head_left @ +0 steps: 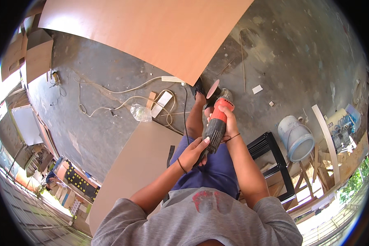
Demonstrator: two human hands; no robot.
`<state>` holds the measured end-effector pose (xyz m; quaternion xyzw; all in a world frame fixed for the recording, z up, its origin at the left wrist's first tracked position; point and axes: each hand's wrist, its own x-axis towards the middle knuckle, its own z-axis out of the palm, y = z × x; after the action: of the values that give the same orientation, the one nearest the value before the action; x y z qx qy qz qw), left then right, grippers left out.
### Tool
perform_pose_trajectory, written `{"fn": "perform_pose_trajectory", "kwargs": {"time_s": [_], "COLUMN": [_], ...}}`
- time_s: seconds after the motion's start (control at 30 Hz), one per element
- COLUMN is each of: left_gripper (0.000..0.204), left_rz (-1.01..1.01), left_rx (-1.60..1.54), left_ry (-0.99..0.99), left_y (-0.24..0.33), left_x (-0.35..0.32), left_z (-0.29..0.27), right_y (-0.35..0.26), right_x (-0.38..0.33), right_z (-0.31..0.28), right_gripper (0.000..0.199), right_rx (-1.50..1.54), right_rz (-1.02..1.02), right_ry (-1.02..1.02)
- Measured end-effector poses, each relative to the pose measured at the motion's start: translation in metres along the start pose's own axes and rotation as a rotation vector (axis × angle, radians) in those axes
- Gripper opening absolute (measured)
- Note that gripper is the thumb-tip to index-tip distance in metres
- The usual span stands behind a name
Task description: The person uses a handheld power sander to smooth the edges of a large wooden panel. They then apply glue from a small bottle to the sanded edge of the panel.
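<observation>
Angle grinder (215, 130), red and black, sat mid-frame over the person's lap, tilted, with its pinkish disc (212, 88) toward the top. Right hand (228, 119) was wrapped round the red front section; some fingers hidden. Left hand (194, 151) gripped the black rear body, thumb along the side. Two-point hold probably spread the weight and kept the tool from twisting; disc end pointed away from the torso, likely for safety, though it was near the feet.

Black cord (185, 110) ran from beside the left hand up to a white power strip (172, 79), upper centre, presumably feeding the grinder; the join was hidden. Large wood-toned panel (147, 35) filled the top, one corner by the strip. Bucket (296, 139) and black frame (281, 164) stood at right, apart from the tool, perhaps to leave working room.
</observation>
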<state>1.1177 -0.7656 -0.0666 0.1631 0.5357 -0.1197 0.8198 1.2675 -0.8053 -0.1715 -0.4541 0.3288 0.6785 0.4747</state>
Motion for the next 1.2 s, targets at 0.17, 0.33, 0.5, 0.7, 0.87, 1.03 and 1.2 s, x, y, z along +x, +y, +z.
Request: {"fn": "perform_pose_trajectory", "kwargs": {"time_s": [0.17, 0.33, 0.5, 0.7, 0.87, 1.03, 1.2], "left_gripper": [0.042, 0.04, 0.044, 0.043, 0.041, 0.039, 0.043], "left_rz": [-0.056, -0.065, -0.018, -0.05, -0.023, 0.007, -0.023], "left_rx": [-0.134, 0.017, -0.051, -0.024, -0.105, -0.132, -0.032], "left_ry": [0.035, 0.153, 0.163, 0.199, 0.154, 0.186, 0.223], "left_y": [0.003, 0.004, 0.002, 0.011, 0.009, 0.012, 0.011], "left_x": [0.019, 0.019, 0.019, 0.015, 0.021, 0.023, 0.021], "left_z": [0.003, 0.002, -0.008, -0.01, -0.011, -0.001, 0.002], "right_y": [0.001, 0.016, 0.024, 0.021, 0.018, 0.014, 0.012], "right_x": [0.017, 0.035, 0.041, 0.04, 0.048, 0.048, 0.042], "right_z": [-0.004, -0.002, 0.004, 0.017, 0.014, 0.012, 0.013], "right_gripper": [0.043, 0.044, 0.043, 0.038, 0.043, 0.046, 0.051], "right_rx": [-0.023, 0.034, 0.046, 0.015, -0.019, -0.04, -0.036], "right_rz": [0.03, 0.028, 0.041, 0.043, 0.06, 0.048, 0.058], "right_ry": [-0.077, -0.081, -0.076, -0.081, -0.095, -0.098, -0.102]}}
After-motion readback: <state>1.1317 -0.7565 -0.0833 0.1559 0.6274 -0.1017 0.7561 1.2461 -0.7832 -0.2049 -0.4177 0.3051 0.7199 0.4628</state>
